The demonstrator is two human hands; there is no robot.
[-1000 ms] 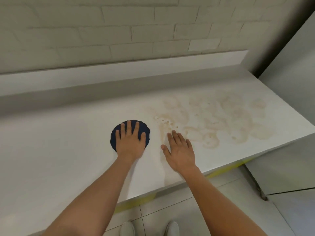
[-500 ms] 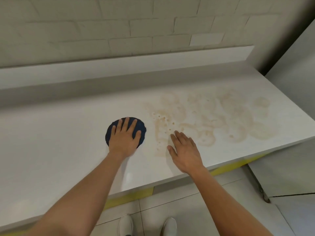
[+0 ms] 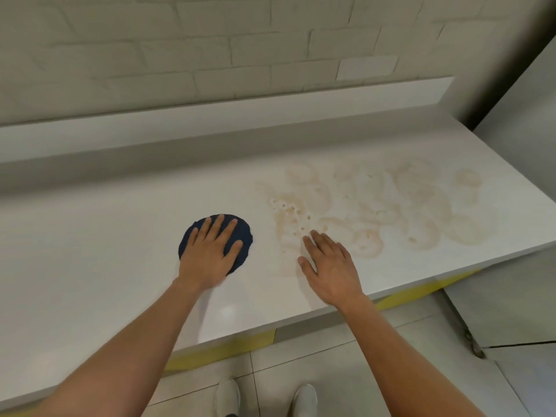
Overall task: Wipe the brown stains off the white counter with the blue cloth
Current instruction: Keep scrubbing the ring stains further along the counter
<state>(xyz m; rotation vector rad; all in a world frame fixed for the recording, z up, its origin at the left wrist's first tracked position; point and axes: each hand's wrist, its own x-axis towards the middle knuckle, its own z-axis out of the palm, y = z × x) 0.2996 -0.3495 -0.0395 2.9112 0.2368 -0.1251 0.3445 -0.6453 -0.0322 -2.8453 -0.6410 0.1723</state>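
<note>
On the white counter, our flat open left hand presses the blue cloth, and our open, empty right hand rests by the brown stains.

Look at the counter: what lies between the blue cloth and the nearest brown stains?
In the head view, only bare white counter lies between the blue cloth, under the left hand, and the brown stains. The right hand rests further forward, at the stains' near edge.

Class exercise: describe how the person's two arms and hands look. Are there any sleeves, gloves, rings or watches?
Both forearms are bare right up to the frame's edge, with no sleeves in view. The left hand and right hand wear no gloves, and no rings, watch or bracelet show on fingers or wrists.
</note>
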